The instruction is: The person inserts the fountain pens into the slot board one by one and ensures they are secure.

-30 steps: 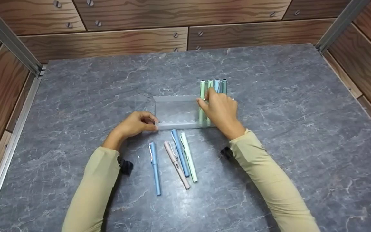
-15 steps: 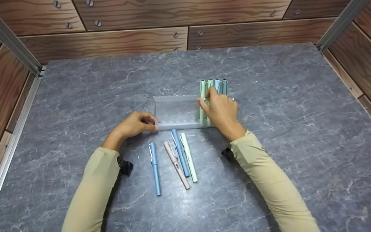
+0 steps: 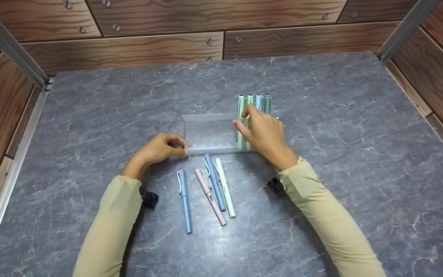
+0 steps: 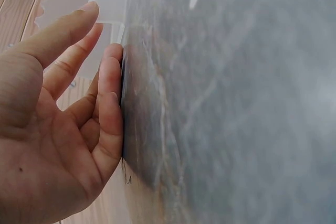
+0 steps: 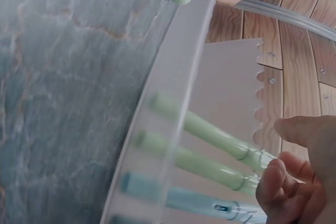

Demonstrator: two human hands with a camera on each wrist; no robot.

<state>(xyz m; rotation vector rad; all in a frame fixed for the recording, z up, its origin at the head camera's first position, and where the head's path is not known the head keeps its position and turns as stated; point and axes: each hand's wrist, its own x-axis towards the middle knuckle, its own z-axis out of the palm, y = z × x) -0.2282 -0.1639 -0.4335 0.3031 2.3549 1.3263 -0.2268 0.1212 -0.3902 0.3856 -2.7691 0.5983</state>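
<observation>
A clear plastic pen rack [image 3: 210,150] with notched edges lies mid-table. My left hand [image 3: 162,148] holds its near left corner between thumb and fingers. At its right end, two light green pens [image 3: 240,134] [image 5: 210,132], a light blue pen [image 3: 258,100] and a dark green pen [image 3: 267,100] lie side by side in the notches. Over these pens hovers my right hand [image 3: 264,132], thumb and index finger parted, nothing between them. It covers their middle parts. In the right wrist view its fingertips [image 5: 273,174] are right by the green pens' caps.
In front of the rack lie several loose pens: a blue one [image 3: 184,202] at left, a pinkish-grey one [image 3: 210,197], another blue one [image 3: 215,182] and a mint one [image 3: 225,188]. Wood-patterned panels [image 3: 129,48] border the grey marbled table [image 3: 344,115] at back and sides.
My right thumb and index finger have parted slightly over the leftmost green pen, and the right wrist has shifted a little rightward. The left hand, rack and loose pens stay in place.
</observation>
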